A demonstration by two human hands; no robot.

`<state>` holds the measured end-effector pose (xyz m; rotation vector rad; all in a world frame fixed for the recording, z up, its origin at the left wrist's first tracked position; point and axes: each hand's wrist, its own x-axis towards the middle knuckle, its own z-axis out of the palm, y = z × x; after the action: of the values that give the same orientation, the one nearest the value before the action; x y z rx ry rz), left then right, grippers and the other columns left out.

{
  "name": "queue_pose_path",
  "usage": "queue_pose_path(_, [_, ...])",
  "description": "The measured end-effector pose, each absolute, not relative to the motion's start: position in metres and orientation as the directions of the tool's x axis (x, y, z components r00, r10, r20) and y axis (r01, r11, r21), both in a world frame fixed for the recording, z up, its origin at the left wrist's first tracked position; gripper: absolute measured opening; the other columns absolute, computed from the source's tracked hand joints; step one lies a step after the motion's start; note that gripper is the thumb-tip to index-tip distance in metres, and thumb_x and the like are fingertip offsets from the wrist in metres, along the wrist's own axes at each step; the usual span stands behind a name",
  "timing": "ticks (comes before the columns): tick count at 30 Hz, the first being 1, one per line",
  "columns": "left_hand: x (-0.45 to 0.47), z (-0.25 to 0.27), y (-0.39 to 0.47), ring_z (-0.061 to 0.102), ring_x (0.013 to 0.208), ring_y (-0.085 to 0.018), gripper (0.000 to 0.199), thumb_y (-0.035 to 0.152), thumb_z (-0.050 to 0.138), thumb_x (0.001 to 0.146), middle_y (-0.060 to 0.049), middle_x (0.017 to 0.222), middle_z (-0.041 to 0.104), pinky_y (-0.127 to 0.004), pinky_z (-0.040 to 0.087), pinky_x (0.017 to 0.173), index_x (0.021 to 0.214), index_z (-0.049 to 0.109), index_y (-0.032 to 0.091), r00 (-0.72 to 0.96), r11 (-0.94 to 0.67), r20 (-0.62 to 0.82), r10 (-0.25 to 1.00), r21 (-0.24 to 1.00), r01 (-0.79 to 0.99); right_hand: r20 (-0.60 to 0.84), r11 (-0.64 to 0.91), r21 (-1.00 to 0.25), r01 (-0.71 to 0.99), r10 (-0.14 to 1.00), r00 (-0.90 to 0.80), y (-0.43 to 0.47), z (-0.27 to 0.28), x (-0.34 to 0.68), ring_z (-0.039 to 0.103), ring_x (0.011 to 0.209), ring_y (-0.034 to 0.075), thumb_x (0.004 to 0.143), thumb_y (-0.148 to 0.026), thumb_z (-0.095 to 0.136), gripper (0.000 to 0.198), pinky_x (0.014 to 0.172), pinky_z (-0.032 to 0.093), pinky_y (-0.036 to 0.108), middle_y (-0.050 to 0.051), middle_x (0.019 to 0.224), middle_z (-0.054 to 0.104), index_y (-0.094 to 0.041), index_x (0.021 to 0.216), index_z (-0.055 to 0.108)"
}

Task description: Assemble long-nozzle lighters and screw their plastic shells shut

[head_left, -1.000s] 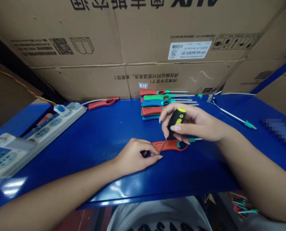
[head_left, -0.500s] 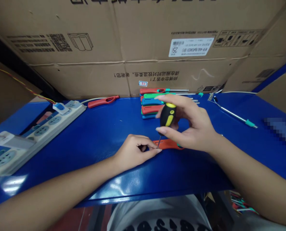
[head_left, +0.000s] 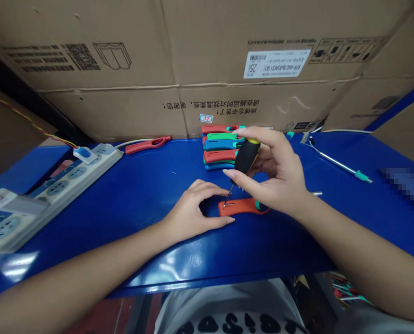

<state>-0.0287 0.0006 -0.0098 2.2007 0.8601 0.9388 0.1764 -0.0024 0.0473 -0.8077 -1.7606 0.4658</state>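
Observation:
An orange-red gas lighter (head_left: 241,207) lies flat on the blue table, its metal tube pointing right under my right wrist. My right hand (head_left: 280,171) is closed around a black-and-yellow screwdriver (head_left: 247,157), tilted so that its thin shaft reaches down to the butt end of the lighter. Around that same end, my left hand (head_left: 193,208) is open, thumb on the near side and fingers on the far side, with a gap visible between them and the lighter. The trigger part of the lighter is partly hidden behind my right hand.
Stacked red, green and blue lighters (head_left: 219,157) lie behind my hands. A red lighter shell (head_left: 147,145) rests at the back left, near a white power strip (head_left: 99,169). To the right lies a metal tube with a green tip (head_left: 339,166). Cardboard (head_left: 123,106) stands behind.
My left thumb and fingers have spread apart from their pinch at the lighter's end. The screwdriver now leans more, its tip a little further left and higher in view.

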Motion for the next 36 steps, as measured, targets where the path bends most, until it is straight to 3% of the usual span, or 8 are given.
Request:
queue_pose_path(3, [-0.03,-0.014,0.002,0.063,0.11,-0.028,0.051,0.044,0.085,0.075,-0.007,0.116,0.075,-0.044,0.047,0.1,0.12,0.07,0.025,0.609,-0.626,0.342,0.716,0.701,0.342,0.668,0.699,-0.635,0.329,0.711,-0.219,0.0,0.043,0.177,0.072,0.087,0.019,0.08,-0.028,0.082,0.059,0.06,0.061,0.027,0.004,0.125,0.067,-0.033,0.133,0.057])
queue_pose_path(7, [-0.03,-0.016,0.002,0.064,0.111,-0.028,0.045,0.037,0.082,0.078,-0.008,0.117,0.075,-0.044,0.048,0.1,0.119,0.07,0.023,0.634,-0.64,0.335,0.697,0.689,0.34,0.689,0.732,-0.573,0.367,0.674,-0.267,0.001,0.04,0.178,0.072,0.097,0.022,0.082,-0.027,0.079,0.059,0.065,0.064,0.03,0.005,0.13,0.065,-0.032,0.137,0.055])
queue_pose_path(14, [-0.031,-0.015,0.002,0.064,0.111,-0.028,0.039,0.028,0.079,0.08,-0.009,0.116,0.075,-0.045,0.047,0.102,0.118,0.072,0.02,0.648,-0.631,0.321,0.69,0.705,0.323,0.711,0.772,-0.524,0.36,0.629,-0.313,0.001,0.038,0.177,0.067,0.118,0.025,0.083,-0.024,0.078,0.062,0.098,0.061,0.039,0.004,0.136,0.063,-0.033,0.139,0.053])
queue_pose_path(17, [-0.03,-0.014,0.002,0.064,0.109,-0.028,0.037,0.026,0.078,0.081,-0.008,0.115,0.076,-0.044,0.048,0.099,0.117,0.073,0.022,0.651,-0.631,0.32,0.688,0.707,0.319,0.717,0.79,-0.494,0.363,0.607,-0.344,0.002,0.036,0.179,0.066,0.12,0.026,0.084,-0.025,0.078,0.062,0.103,0.058,0.04,0.004,0.137,0.063,-0.034,0.14,0.052])
queue_pose_path(22, [-0.03,-0.015,0.002,0.065,0.103,-0.025,0.028,0.024,0.078,0.082,-0.005,0.108,0.077,-0.039,0.049,0.094,0.11,0.075,0.023,0.659,-0.657,0.351,0.665,0.694,0.294,0.693,0.798,-0.497,0.341,0.601,-0.398,0.002,0.036,0.181,0.065,0.121,0.028,0.086,-0.025,0.075,0.065,0.097,0.061,0.04,0.004,0.142,0.059,-0.036,0.144,0.048])
queue_pose_path(27, [-0.03,-0.017,0.002,0.064,0.098,-0.023,0.026,0.024,0.08,0.081,-0.005,0.101,0.077,-0.038,0.051,0.091,0.107,0.074,0.021,0.648,-0.666,0.373,0.664,0.689,0.286,0.578,0.764,-0.582,0.279,0.629,-0.519,0.003,0.04,0.181,0.061,0.123,0.026,0.09,-0.019,0.064,0.071,0.081,0.063,0.034,0.011,0.152,0.044,-0.029,0.152,0.032])
queue_pose_path(33, [-0.03,-0.015,0.0,0.064,0.097,-0.022,0.025,0.028,0.081,0.082,-0.005,0.098,0.075,-0.037,0.053,0.089,0.103,0.072,0.018,0.66,-0.667,0.363,0.658,0.687,0.287,0.464,0.665,-0.724,0.184,0.667,-0.582,0.006,0.045,0.183,0.065,0.108,0.019,0.091,-0.013,0.056,0.071,0.071,0.06,0.025,0.01,0.131,0.057,-0.026,0.152,0.024])
queue_pose_path(36, [-0.03,-0.014,0.0,0.066,0.096,-0.021,0.023,0.028,0.082,0.081,-0.004,0.099,0.075,-0.035,0.053,0.089,0.099,0.071,0.018,0.657,-0.672,0.365,0.66,0.678,0.298,0.468,0.673,-0.72,0.169,0.651,-0.598,0.005,0.048,0.183,0.066,0.105,0.018,0.091,-0.012,0.056,0.068,0.07,0.059,0.024,0.01,0.134,0.056,-0.026,0.151,0.026])
